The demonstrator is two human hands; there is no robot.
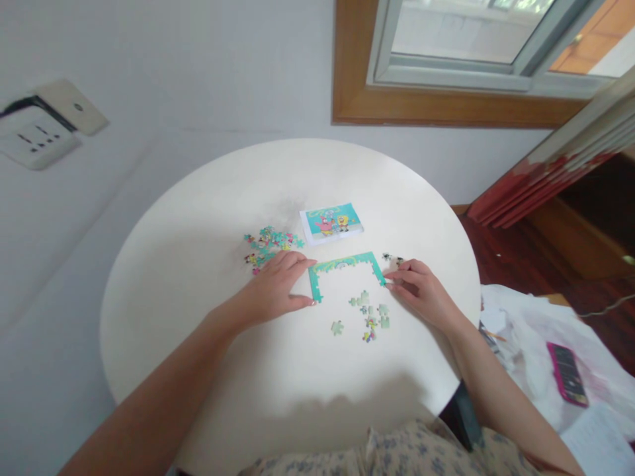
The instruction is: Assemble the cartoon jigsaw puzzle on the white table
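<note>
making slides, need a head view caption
Left hand and right hand flank a three-sided puzzle border, loose pieces nearby.

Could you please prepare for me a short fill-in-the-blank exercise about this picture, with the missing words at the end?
1. The joined puzzle border has pieces along ____ of its four sides.
2. The right hand is at the border's ____ side, opposite the left hand.
3. The heap of loose pieces lies to the ____ of the picture card.
4. The phone beyond the table has a bright ____ rim.

Missing words: three; right; left; pink.
</note>
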